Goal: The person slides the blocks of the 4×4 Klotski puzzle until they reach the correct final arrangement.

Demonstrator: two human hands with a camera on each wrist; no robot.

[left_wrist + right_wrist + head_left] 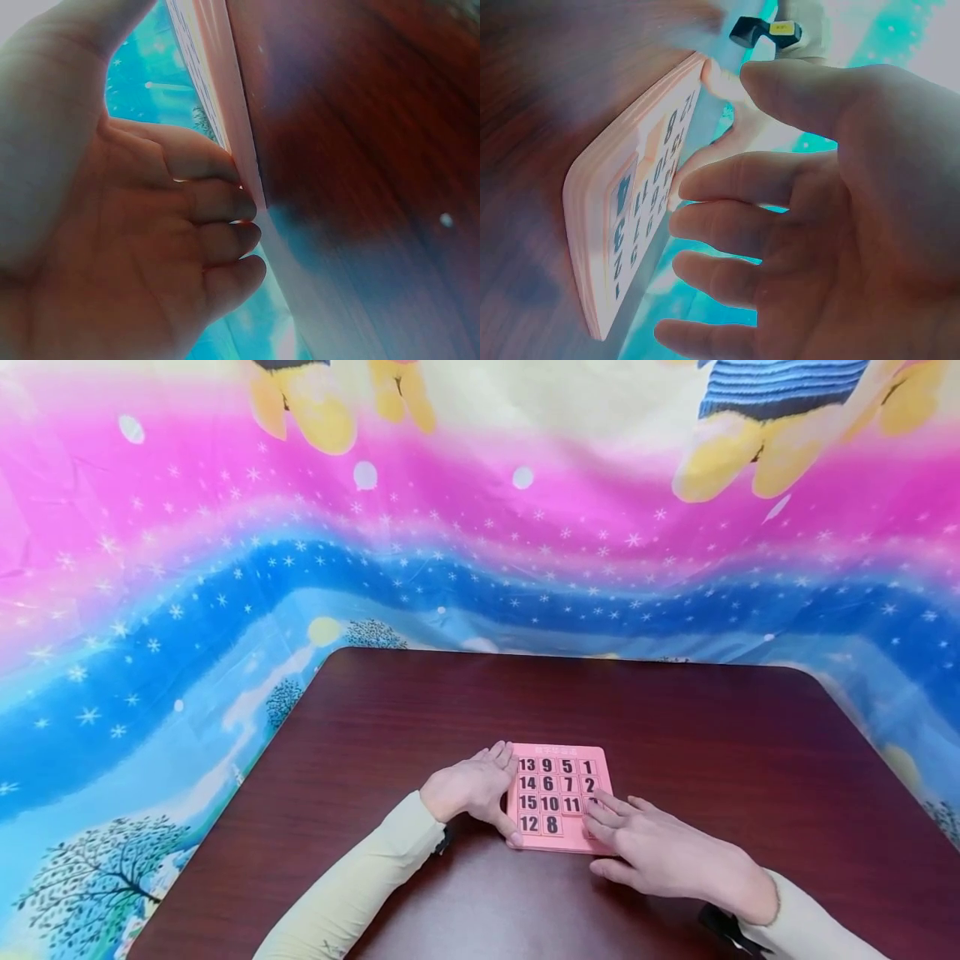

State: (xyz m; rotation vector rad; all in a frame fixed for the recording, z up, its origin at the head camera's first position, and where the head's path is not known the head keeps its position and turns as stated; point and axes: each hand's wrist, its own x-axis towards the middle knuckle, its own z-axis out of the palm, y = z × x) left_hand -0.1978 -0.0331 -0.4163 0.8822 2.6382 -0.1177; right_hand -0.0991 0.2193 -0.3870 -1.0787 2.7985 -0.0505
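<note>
A pink sliding number puzzle [558,793] lies flat on the table, its square tiles printed with black numbers. In its bottom row an open slot shows to the right of the 8 tile [552,825]. My left hand [476,789] rests along the puzzle's left side, fingertips at the upper edge and thumb at the lower left corner. In the left wrist view its extended fingers meet the pink side wall [225,82]. My right hand [660,852] reaches over the lower right part, its fingers covering some right-column tiles. The right wrist view shows those fingers spread and loosely extended.
The dark brown wooden table [420,710] has rounded far corners. Behind it hangs a pink and blue printed cloth [480,543] with snowflakes and trees. Black wrist gear [731,931] sits at the right cuff, and a black device [769,31] with a yellow label at the left one.
</note>
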